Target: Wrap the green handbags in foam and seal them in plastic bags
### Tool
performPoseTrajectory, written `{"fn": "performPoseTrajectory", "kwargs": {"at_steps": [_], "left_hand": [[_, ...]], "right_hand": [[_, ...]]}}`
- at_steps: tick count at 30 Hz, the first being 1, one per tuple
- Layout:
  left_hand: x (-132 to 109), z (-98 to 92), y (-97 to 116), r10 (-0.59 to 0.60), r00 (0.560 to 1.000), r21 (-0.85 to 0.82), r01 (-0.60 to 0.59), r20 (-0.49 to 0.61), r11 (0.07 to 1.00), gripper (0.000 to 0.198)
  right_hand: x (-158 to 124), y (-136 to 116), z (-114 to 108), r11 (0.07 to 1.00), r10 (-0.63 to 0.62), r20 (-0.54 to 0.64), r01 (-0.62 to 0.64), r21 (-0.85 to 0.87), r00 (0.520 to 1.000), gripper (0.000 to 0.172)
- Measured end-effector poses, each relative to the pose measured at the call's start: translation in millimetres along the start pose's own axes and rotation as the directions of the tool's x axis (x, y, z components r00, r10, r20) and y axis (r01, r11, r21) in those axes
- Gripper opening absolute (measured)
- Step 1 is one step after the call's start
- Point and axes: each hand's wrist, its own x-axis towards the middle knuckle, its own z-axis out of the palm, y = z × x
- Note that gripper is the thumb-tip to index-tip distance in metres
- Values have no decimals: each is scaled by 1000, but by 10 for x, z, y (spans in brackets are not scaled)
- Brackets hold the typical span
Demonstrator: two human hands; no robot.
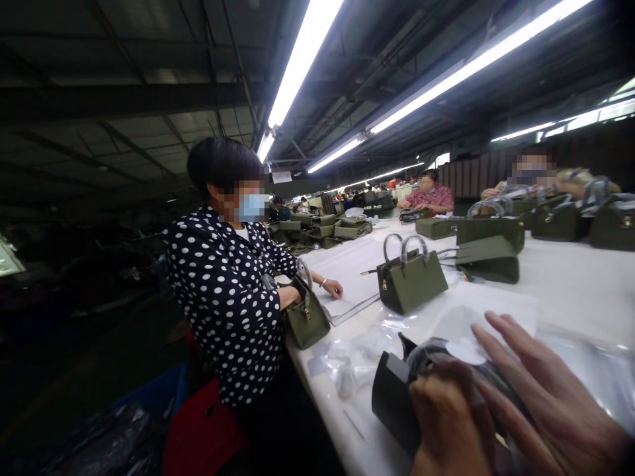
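Low on the right, a dark handbag [394,400] lies tilted on the white table [575,281], partly covered by my hands. My left hand [449,410] is closed at the top of this bag, fingers curled on it; exactly which part they grip is hidden. Beside it, my right hand [550,396] reaches over the bag with fingers stretched out, slightly blurred. A small white piece [466,350] shows near its fingertips, and I cannot tell whether they touch. Beyond my hands stands an upright green handbag [414,284] with clear-wrapped handles.
A masked co-worker [223,284] at the left has a hand inside another green handbag [307,320]. Clear plastic [347,367] and white sheets [352,277] lie on the table. More green bags [489,258] stand farther back, near other people. A red seat [198,430] is at lower left.
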Motion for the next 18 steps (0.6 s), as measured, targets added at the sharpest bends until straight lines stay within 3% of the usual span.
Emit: {"fn": "performPoseTrajectory", "kwargs": {"at_steps": [3,9,14,18], "left_hand": [[-46,-87,25,69,997,130,-65,-31,989,26],[-193,-388,96,226,963,36,-224,-148,974,22],[-352,-680,129,208,946,12,-212,-250,977,17],[-641,-821,-67,197,943,16,-200,-268,980,20]], "right_hand": [[4,-96,154,997,54,-45,-56,-48,998,55],[48,-54,212,984,161,-47,-164,-65,986,51],[112,-111,122,928,364,39,-359,-95,930,46],[157,-76,88,865,486,84,-465,-192,870,39]]}}
